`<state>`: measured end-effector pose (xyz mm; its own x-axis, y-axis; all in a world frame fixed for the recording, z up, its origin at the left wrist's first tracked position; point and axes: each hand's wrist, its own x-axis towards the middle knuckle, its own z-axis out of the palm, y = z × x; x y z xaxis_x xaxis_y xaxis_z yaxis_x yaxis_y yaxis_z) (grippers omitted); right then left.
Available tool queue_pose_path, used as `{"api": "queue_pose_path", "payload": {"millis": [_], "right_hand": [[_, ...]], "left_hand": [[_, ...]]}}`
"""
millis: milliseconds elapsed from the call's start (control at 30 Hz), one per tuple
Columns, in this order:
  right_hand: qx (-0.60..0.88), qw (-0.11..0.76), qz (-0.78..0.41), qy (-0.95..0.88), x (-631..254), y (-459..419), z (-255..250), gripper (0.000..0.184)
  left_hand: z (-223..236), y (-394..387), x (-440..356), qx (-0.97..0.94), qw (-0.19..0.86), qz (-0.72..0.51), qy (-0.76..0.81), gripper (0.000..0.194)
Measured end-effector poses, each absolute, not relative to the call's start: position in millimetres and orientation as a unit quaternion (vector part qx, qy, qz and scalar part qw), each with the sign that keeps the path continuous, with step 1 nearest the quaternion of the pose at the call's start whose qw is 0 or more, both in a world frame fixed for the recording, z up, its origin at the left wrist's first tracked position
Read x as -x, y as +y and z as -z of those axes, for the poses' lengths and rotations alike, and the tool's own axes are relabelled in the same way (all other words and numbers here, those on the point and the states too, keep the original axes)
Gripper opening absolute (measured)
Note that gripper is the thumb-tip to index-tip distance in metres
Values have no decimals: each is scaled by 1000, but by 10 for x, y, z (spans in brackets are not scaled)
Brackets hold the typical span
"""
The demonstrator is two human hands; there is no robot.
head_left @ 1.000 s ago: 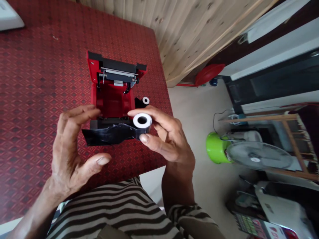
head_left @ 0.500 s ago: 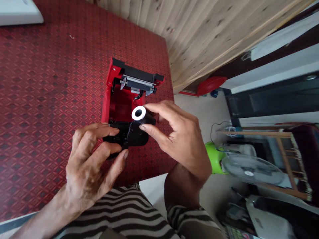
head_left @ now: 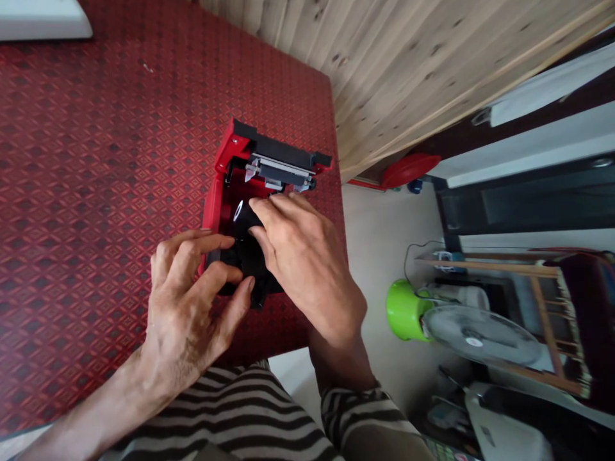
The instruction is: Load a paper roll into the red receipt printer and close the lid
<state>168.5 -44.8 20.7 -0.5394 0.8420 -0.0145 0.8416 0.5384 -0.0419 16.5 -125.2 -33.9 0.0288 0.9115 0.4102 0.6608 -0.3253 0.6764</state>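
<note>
- The tabletop (head_left: 106, 160) is red with dark diamonds.
- An open red-and-black device (head_left: 273, 171) stands near its right edge.
- A white object (head_left: 43, 19), partly cut off, sits upper left.
- A pale scrap (head_left: 148, 68) lies apart.

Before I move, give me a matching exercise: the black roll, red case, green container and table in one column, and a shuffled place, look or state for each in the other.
Things:
1. black roll
2. red case
3. green container
4. table

Descriptions:
A. covered in a red diamond pattern
B. beside the fan
C. held in the right hand
D. lid standing open

Pairs: 1-C, 2-D, 3-B, 4-A
</note>
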Motion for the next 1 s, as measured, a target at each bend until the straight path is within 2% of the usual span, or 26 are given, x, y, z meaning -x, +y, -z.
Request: {"api": "queue_pose_path", "payload": {"millis": [467, 733, 1000], "right_hand": [[532, -47, -5, -846, -1530, -438, -236, 22], [537, -99, -61, -836, -1431, -315, -239, 29], [533, -92, -69, -838, -1467, -191, -123, 30]], "left_hand": [[337, -1113, -164, -686, 160, -414, 577, 13], [304, -1079, -205, -676, 178, -400, 592, 10], [317, -1007, -224, -679, 153, -388, 605, 12]]}}
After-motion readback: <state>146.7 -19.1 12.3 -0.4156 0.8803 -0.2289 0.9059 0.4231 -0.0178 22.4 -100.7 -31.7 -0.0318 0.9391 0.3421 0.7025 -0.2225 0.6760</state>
